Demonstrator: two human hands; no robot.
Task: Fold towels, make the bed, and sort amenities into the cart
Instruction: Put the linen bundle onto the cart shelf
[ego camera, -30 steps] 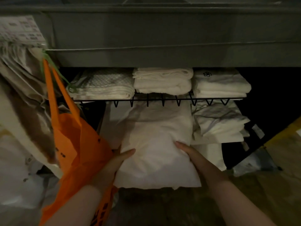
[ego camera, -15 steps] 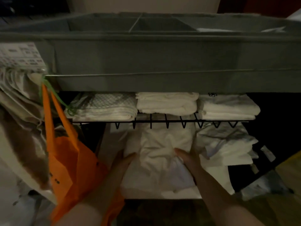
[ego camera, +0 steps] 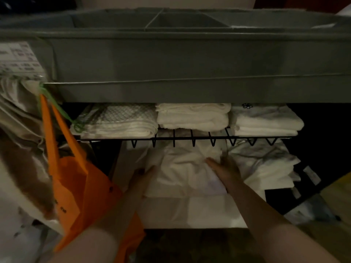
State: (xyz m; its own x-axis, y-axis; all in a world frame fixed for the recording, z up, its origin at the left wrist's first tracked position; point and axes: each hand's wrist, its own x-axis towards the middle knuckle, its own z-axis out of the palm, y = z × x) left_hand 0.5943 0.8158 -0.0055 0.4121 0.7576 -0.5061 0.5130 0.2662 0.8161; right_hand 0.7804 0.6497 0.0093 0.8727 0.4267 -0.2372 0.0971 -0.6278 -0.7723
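A folded white sheet (ego camera: pixel 182 168) lies low in the cart (ego camera: pixel 171 59), just under the wire rack (ego camera: pixel 201 138) of towels (ego camera: pixel 193 116). Your left hand (ego camera: pixel 144 179) and right hand (ego camera: pixel 224 168) press flat against its two sides, fingers straight, clasping nothing.

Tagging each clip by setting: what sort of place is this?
Probably at a hotel housekeeping cart, close up: grey compartmented top tray, folded white towels on a wire shelf, an orange bag hanging at its side.
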